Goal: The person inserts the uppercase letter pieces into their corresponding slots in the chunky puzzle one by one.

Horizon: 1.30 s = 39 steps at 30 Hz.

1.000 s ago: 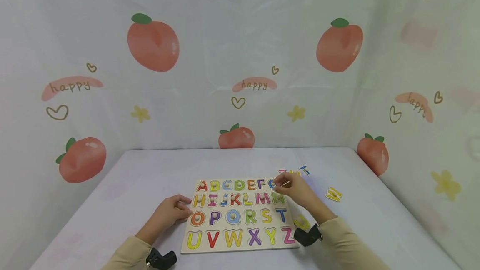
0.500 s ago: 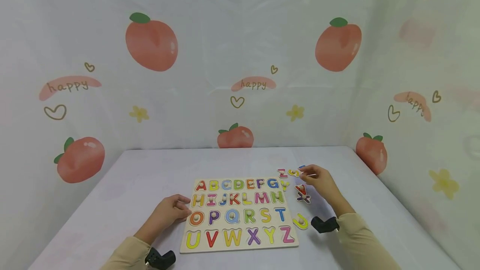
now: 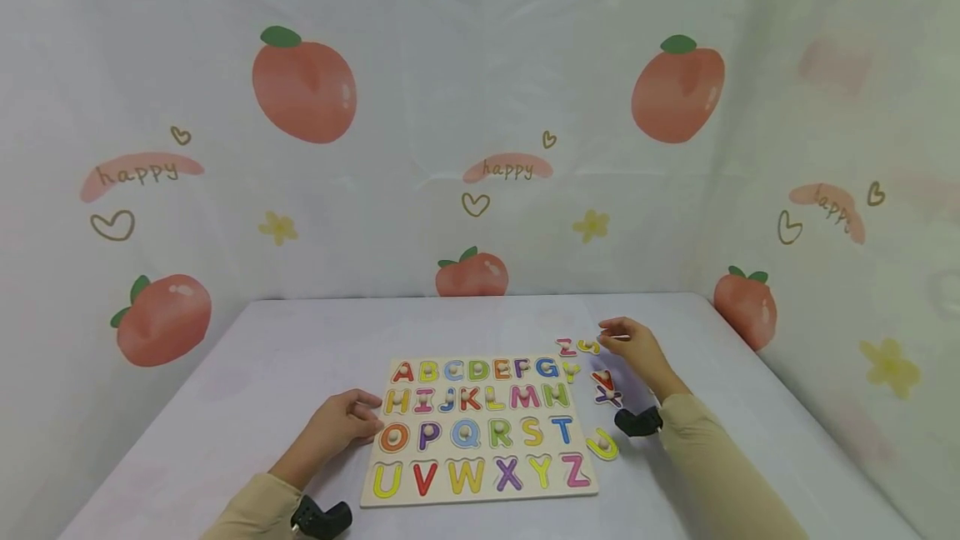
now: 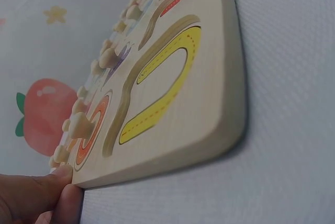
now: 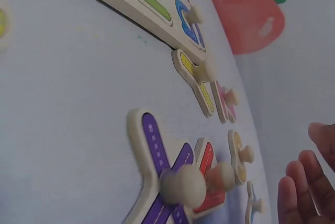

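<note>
A wooden alphabet puzzle board (image 3: 480,463) lies on the table. Knobbed letters sit in its upper rows, through the R; the S, T and bottom-row recesses show no knobs. At the board's left edge my left hand (image 3: 343,426) holds on with thumb and fingers, also seen close up in the left wrist view. Beyond the top right corner hovers my right hand (image 3: 636,352), fingers spread and nothing between them. Close to it are the yellow S piece (image 3: 588,347) and a bluish piece (image 5: 252,205), partly seen in the right wrist view.
Right of the board lie a pink Z piece (image 3: 566,347), a yellow Y piece (image 3: 571,372), a red V piece (image 3: 602,379) against a purple X piece (image 3: 608,396), and a yellow U piece (image 3: 602,444). A printed cloth wall (image 3: 375,223) stands behind the table.
My right hand has moved from over the G at the board's top right corner to the loose letters at the right, uncovering the G. The left hand stays at the board's edge.
</note>
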Each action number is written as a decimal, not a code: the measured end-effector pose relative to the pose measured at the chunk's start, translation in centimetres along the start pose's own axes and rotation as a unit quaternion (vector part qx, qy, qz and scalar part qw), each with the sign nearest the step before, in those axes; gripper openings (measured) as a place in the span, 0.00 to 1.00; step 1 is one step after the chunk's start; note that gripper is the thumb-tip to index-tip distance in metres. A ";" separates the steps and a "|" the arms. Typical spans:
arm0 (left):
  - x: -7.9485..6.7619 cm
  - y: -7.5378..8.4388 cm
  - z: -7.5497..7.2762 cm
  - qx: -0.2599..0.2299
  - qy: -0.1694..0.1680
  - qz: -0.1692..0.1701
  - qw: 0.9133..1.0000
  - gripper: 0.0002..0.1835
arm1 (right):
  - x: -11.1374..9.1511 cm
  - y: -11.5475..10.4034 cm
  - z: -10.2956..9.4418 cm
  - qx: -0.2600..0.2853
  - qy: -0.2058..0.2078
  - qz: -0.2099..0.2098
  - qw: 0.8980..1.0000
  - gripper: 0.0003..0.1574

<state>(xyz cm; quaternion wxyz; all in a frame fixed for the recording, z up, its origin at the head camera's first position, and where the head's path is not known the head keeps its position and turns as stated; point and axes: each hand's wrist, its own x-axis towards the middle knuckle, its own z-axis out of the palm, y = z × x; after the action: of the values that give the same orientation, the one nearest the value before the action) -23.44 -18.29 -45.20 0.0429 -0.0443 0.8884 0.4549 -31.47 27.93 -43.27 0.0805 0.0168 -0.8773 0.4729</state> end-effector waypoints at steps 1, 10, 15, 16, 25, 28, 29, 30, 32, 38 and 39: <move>0.0 0.0 0.0 0.004 0.000 0.002 1.000 0.20 | 0.3 0.0 0.1 -0.005 -0.004 -0.004 1.000 0.24; -0.2 0.4 0.3 0.009 0.011 0.007 1.000 0.20 | 2.2 0.0 1.1 -0.015 -0.039 0.055 0.998 0.25; -0.4 0.5 0.2 0.007 0.011 0.011 1.000 0.20 | 2.6 0.3 1.5 -0.045 -0.047 0.085 0.994 0.24; -0.4 0.5 0.2 0.007 0.012 0.011 1.000 0.20 | 2.6 0.3 1.6 -0.051 -0.048 0.092 0.993 0.24; -0.4 0.5 0.2 0.008 0.014 0.010 1.000 0.19 | 3.0 0.7 1.8 -0.079 -0.055 0.090 0.991 0.17; -0.4 0.5 0.2 0.009 0.014 0.010 1.000 0.19 | 3.1 0.7 1.9 -0.084 -0.059 0.088 0.991 0.15; -0.4 0.5 0.2 0.009 0.014 0.010 1.000 0.19 | 3.1 0.7 1.9 -0.084 -0.061 0.088 0.991 0.15; -0.4 0.5 0.2 0.010 0.015 0.011 1.000 0.19 | 3.2 0.7 1.9 -0.085 -0.063 0.090 0.990 0.15; -0.4 0.5 0.1 0.010 0.015 0.011 1.000 0.19 | 3.3 0.7 2.0 -0.087 -0.064 0.094 0.990 0.14; -0.4 0.3 0.2 0.001 0.016 0.004 1.000 0.19 | 3.5 0.7 2.2 -0.096 -0.063 0.092 0.989 0.12; -0.4 0.2 0.2 -0.001 0.016 0.001 1.000 0.19 | 3.5 0.7 2.2 -0.097 -0.063 0.090 0.989 0.12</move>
<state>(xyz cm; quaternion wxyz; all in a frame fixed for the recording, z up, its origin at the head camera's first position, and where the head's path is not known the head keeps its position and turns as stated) -23.10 -17.97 -45.12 0.0279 -0.0508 0.8885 0.4552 -35.27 26.66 -44.49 -0.0163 -0.0408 -0.9203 0.3887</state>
